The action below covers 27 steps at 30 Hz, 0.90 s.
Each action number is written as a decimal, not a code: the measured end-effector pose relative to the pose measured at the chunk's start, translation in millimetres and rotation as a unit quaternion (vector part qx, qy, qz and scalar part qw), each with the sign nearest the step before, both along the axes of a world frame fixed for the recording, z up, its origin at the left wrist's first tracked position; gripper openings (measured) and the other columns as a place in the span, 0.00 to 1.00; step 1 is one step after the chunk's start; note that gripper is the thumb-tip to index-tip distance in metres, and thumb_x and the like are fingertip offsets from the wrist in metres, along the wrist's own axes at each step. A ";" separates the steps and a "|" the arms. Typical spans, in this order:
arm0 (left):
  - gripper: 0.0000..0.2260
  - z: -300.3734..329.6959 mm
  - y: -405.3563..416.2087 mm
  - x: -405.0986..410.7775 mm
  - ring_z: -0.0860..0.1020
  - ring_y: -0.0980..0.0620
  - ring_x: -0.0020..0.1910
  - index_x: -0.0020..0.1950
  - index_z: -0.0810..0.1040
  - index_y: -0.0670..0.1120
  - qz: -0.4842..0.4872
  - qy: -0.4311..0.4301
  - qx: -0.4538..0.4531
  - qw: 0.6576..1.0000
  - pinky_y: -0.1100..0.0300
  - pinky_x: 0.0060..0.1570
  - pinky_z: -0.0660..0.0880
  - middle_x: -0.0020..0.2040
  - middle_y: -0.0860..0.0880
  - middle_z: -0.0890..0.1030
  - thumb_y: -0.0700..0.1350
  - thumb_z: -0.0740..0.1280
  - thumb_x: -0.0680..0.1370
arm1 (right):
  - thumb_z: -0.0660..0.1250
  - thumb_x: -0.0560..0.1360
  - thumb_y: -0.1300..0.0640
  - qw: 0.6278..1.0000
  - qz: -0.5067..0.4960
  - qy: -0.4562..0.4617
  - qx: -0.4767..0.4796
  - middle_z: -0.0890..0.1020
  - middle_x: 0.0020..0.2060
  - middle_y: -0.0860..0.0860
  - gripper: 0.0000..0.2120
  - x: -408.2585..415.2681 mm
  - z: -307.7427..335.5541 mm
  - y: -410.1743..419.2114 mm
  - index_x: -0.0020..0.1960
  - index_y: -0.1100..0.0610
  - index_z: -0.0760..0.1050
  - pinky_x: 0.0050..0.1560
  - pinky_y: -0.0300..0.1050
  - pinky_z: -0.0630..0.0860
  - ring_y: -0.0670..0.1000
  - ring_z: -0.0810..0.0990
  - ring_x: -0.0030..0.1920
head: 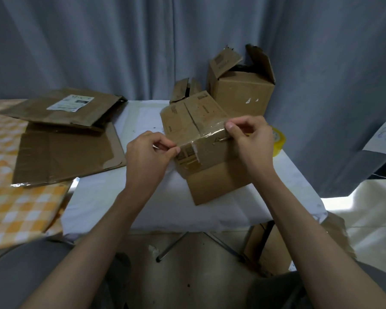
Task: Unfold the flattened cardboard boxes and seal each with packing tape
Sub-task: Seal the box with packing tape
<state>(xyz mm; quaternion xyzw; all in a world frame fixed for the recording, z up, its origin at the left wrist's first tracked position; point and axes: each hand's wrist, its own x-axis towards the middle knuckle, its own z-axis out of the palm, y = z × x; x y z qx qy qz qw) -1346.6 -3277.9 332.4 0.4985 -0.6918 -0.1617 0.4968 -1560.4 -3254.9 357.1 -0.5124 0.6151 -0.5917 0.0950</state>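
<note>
Left hand [151, 152] and right hand [250, 134] pinching glossy clear tape [210, 136], creased brown cardboard box [201, 139]

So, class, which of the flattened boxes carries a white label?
The upper flattened box, at the far left, lying on top of the plain flattened box.

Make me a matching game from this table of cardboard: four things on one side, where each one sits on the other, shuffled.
Things
1. small brown cardboard box
2. yellow roll of packing tape
3. flattened brown cardboard sheets
4. tall open brown cardboard box

Places
A. at the back, flaps up
B. between both hands
C. stacked at the left
D. behind the right hand

Pairs: 1-B, 2-D, 3-C, 4-A
</note>
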 end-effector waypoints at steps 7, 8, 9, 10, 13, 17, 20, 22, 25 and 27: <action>0.10 -3.0 4.8 8.0 0.81 0.57 0.40 0.49 0.83 0.51 -0.031 -0.105 0.115 0.987 0.55 0.45 0.78 0.42 0.53 0.84 0.56 0.71 0.76 | 0.73 0.71 0.62 0.990 0.028 0.105 -0.089 0.79 0.47 0.46 0.08 40.2 16.0 1.2 0.47 0.53 0.78 0.54 0.42 0.77 0.44 0.78 0.50; 0.12 -2.0 5.1 9.2 0.81 0.56 0.46 0.56 0.81 0.51 -0.027 -0.118 0.088 0.989 0.53 0.50 0.79 0.50 0.52 0.83 0.56 0.68 0.78 | 0.74 0.71 0.63 0.989 0.042 0.110 -0.091 0.79 0.46 0.46 0.08 46.6 14.6 1.9 0.47 0.54 0.77 0.53 0.41 0.77 0.44 0.78 0.49; 0.15 0.4 4.8 10.3 0.80 0.54 0.53 0.64 0.78 0.50 -0.039 -0.102 0.047 0.993 0.50 0.55 0.78 0.59 0.52 0.81 0.55 0.66 0.80 | 0.74 0.71 0.63 0.988 0.060 0.114 -0.087 0.79 0.46 0.46 0.09 53.7 13.4 3.0 0.47 0.55 0.76 0.53 0.40 0.77 0.44 0.78 0.49; 0.18 4.9 4.5 10.9 0.77 0.53 0.61 0.70 0.73 0.50 -0.065 -0.077 0.000 0.995 0.48 0.61 0.77 0.66 0.51 0.77 0.52 0.64 0.81 | 0.74 0.71 0.62 0.986 0.083 0.114 -0.083 0.79 0.46 0.47 0.10 60.3 12.2 4.1 0.48 0.56 0.75 0.53 0.41 0.77 0.44 0.79 0.48; 0.19 20.8 5.2 12.3 0.71 0.56 0.68 0.74 0.70 0.51 -0.125 -0.084 -0.078 0.986 0.51 0.67 0.71 0.70 0.53 0.74 0.48 0.61 0.83 | 0.72 0.72 0.67 0.977 0.163 0.081 -0.108 0.81 0.44 0.50 0.09 76.1 10.0 9.1 0.49 0.61 0.74 0.53 0.44 0.79 0.46 0.82 0.48; 0.18 20.1 4.0 17.4 0.72 0.53 0.62 0.66 0.77 0.52 -0.079 -0.154 -0.093 0.980 0.57 0.62 0.69 0.62 0.55 0.79 0.54 0.68 0.78 | 0.66 0.72 0.71 0.979 0.156 0.096 -0.089 0.82 0.43 0.50 0.09 79.7 15.4 17.3 0.48 0.60 0.75 0.50 0.36 0.78 0.45 0.82 0.47; 0.15 19.6 2.5 18.1 0.72 0.51 0.59 0.58 0.80 0.48 -0.045 -0.153 -0.105 0.982 0.61 0.59 0.64 0.56 0.52 0.80 0.53 0.72 0.75 | 0.69 0.71 0.65 0.974 0.044 0.220 -0.029 0.78 0.46 0.46 0.09 63.3 20.3 15.3 0.49 0.54 0.76 0.53 0.44 0.74 0.49 0.77 0.51; 0.12 21.6 1.3 19.2 0.73 0.52 0.56 0.54 0.79 0.47 -0.036 -0.140 -0.115 0.983 0.62 0.56 0.64 0.53 0.52 0.79 0.51 0.73 0.75 | 0.72 0.72 0.60 0.956 -0.040 0.287 0.043 0.75 0.53 0.49 0.12 47.5 23.1 14.9 0.54 0.52 0.77 0.57 0.46 0.71 0.52 0.72 0.57; 0.10 22.5 0.8 20.8 0.75 0.51 0.52 0.50 0.79 0.46 -0.029 -0.127 -0.125 0.984 0.63 0.52 0.66 0.50 0.52 0.80 0.49 0.75 0.74 | 0.74 0.72 0.58 0.946 -0.092 0.300 0.081 0.74 0.58 0.54 0.18 31.2 22.7 15.7 0.60 0.52 0.76 0.59 0.51 0.71 0.56 0.70 0.60; 0.08 21.6 1.3 19.5 0.76 0.50 0.51 0.48 0.79 0.46 -0.028 -0.115 -0.131 0.984 0.60 0.51 0.69 0.49 0.52 0.81 0.48 0.74 0.74 | 0.75 0.72 0.59 0.967 -0.058 0.234 0.076 0.75 0.58 0.53 0.19 28.3 22.5 13.9 0.61 0.52 0.76 0.57 0.51 0.74 0.54 0.73 0.59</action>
